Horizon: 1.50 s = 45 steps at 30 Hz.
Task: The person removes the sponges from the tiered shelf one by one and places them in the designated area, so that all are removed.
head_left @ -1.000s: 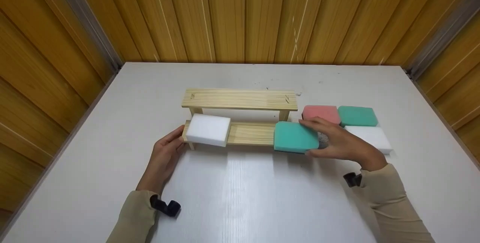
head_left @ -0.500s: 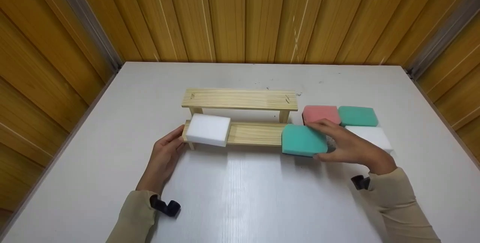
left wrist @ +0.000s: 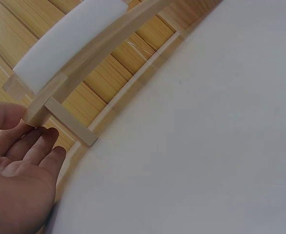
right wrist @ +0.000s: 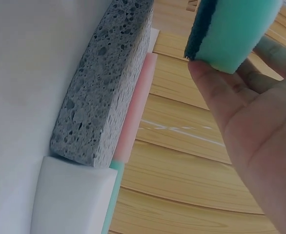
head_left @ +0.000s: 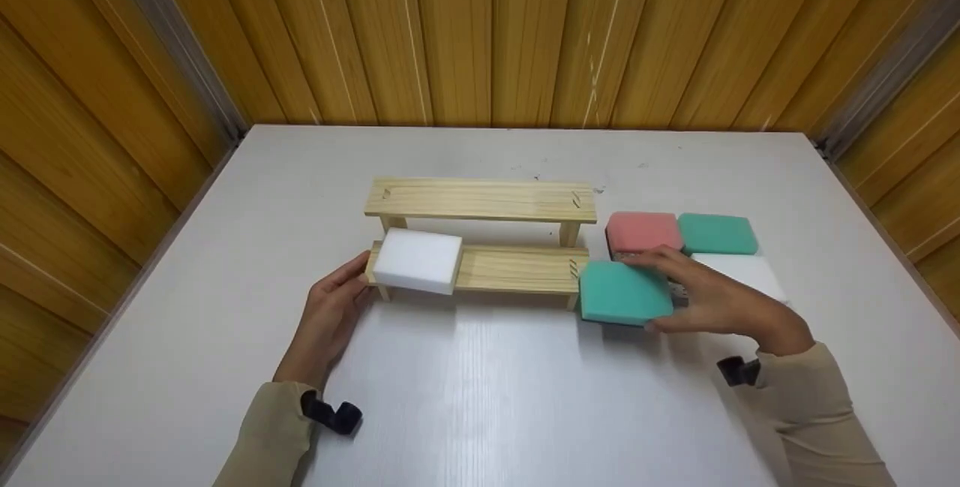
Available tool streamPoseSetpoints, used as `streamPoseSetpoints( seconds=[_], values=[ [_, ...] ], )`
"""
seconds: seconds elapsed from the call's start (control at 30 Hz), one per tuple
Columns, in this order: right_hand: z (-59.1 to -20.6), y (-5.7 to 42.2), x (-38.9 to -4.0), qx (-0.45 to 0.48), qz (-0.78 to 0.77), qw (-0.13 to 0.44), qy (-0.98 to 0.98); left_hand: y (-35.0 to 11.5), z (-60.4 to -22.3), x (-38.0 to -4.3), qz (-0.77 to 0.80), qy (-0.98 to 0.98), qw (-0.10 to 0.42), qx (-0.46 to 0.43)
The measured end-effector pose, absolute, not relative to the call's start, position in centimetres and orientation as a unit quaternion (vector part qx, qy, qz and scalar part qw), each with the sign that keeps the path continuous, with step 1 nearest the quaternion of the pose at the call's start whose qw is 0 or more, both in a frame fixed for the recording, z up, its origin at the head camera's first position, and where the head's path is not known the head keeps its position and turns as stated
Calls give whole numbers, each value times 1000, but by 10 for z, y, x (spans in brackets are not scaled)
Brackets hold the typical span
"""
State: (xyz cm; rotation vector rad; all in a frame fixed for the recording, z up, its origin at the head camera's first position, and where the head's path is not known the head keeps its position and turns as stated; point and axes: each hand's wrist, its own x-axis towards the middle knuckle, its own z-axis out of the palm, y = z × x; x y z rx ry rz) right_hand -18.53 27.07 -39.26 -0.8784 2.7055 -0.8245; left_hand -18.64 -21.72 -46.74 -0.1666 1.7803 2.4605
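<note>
My right hand (head_left: 716,296) grips a green sponge (head_left: 624,292) with a dark scouring layer underneath, just off the right end of a two-tier wooden stand (head_left: 517,269). In the right wrist view this green sponge (right wrist: 238,31) is held above the table, pinched by thumb and fingers. At the stand's left end, my left hand (head_left: 334,311) pinches the lower board between thumb and fingers. A white sponge (head_left: 418,260) lies on that board's left part, sticking out past its front edge. The upper board (head_left: 480,199) bears nothing.
Right of the stand, a pink sponge (head_left: 643,232), another green sponge (head_left: 718,233) and a white sponge (head_left: 739,273) lie grouped on the white table (head_left: 465,397). A porous grey sponge (right wrist: 101,87) is mostly hidden by my right hand in the head view. Wood-patterned walls stand behind.
My right hand has moved the green sponge rightward and toward me, off the lower board's right end, uncovering that end. The left hand, stand and white sponge on it have stayed put.
</note>
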Motion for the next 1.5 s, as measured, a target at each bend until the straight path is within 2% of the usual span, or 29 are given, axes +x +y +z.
streamPoseSetpoints(
  seconds=[0.3, 0.63, 0.9, 1.17, 1.5],
  values=[
    [-390, 281, -185, -299, -259, 78, 915, -217, -466, -187, 810, 581, 50, -62],
    [-387, 290, -183, -281, -270, 91, 916, -217, -469, -188, 803, 590, 49, -63],
    [-393, 299, -182, -295, -247, 67, 921, -217, -467, -188, 813, 577, 50, -63],
    [-397, 304, -181, -283, -239, 91, 924, -216, -467, -188, 808, 584, 52, -67],
    [-403, 314, -179, -303, -235, 81, 920, -216, -466, -188, 802, 592, 51, -71]
  ],
)
